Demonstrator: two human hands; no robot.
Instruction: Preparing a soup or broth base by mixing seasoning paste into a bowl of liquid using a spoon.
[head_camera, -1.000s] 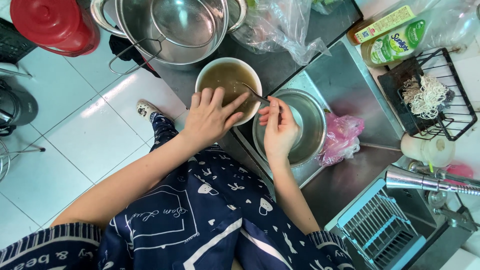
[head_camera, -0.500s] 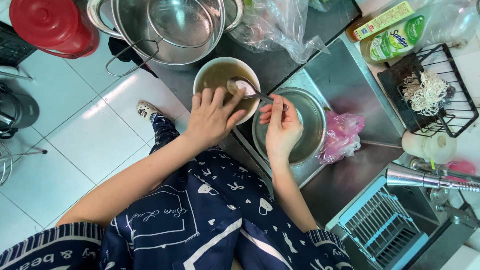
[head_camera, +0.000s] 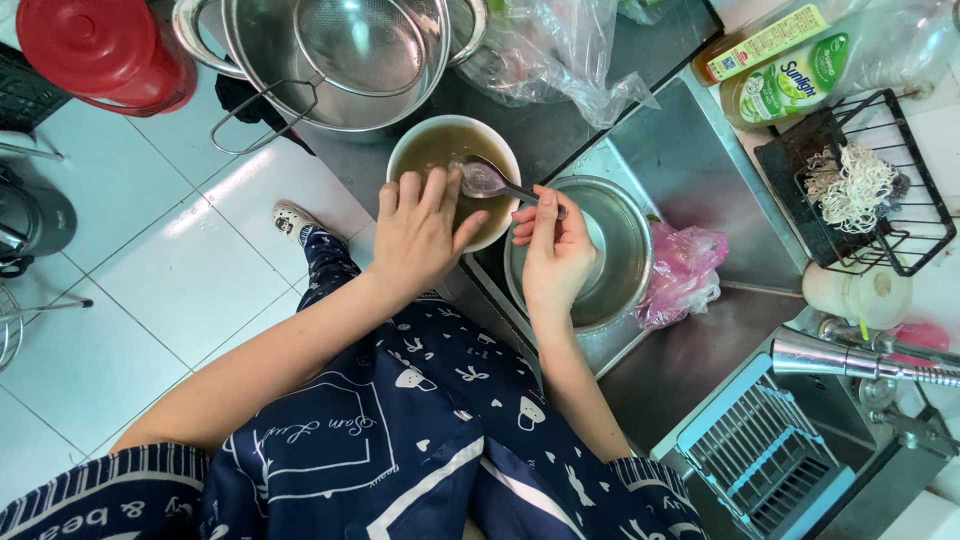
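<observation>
My left hand (head_camera: 420, 232) rests on the near rim of a pale bowl (head_camera: 415, 147) filled with brownish liquid, steadying it. My right hand (head_camera: 552, 252) is shut on the handle of a metal spoon (head_camera: 487, 179); the spoon's bowl is lifted just over the liquid at the bowl's right side. Under my right hand sits a round steel bowl (head_camera: 625, 235) in the sink area.
A big steel pot with a mesh strainer (head_camera: 366, 42) stands beyond the bowl. A red lidded container (head_camera: 105, 48) is at far left. Clear plastic bags (head_camera: 560, 50), a pink bag (head_camera: 685, 275), bottles (head_camera: 790, 75), a black wire rack (head_camera: 860, 190) and a tap (head_camera: 860, 360) crowd the right.
The spoon has moved left from the bowl's right rim into the bowl and now sits lifted over the liquid. My left hand stays on the rim.
</observation>
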